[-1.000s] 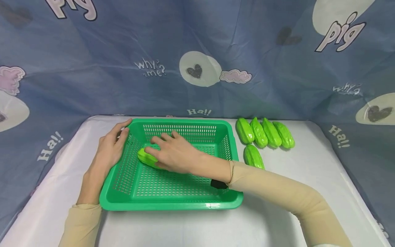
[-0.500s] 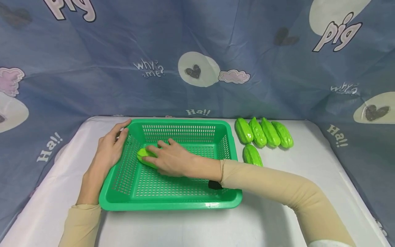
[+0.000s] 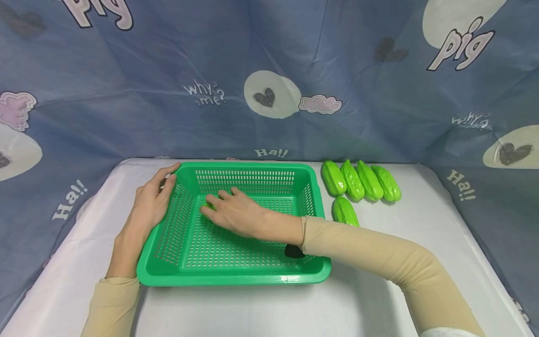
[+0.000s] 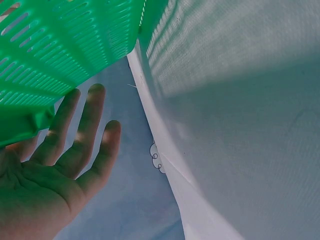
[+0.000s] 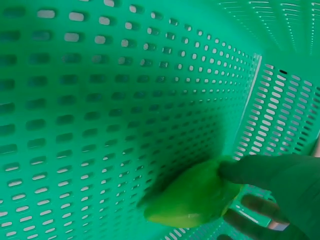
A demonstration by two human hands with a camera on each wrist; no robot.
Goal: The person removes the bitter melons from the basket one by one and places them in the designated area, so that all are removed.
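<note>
A shallow green plastic basket point(image 3: 236, 281) with slotted walls sits on the white-covered table. Inside it, my right hand point(image 3: 237, 215) grips a bright green ridged gourd point(image 5: 187, 197). In the right wrist view the thumb lies on the gourd's upper side, with fingers below; from the head view the hand hides nearly all of it. My left hand point(image 3: 149, 201) rests at the basket's far left corner, its thumb over the rim. In the left wrist view several of its fingers point(image 4: 90, 117) are extended and spread outside the basket wall.
To the right of the basket, several similar green gourds point(image 3: 370, 182) lie side by side in a row. One more gourd point(image 3: 345, 211) lies nearer, partly behind the right sleeve. A printed blue cloth point(image 3: 269, 131) hangs behind the white table point(image 3: 236, 311).
The gourd inside the basket has gone from plainly visible left of the right hand to almost fully hidden by it, and the fingers have closed round it. The left hand stays put.
</note>
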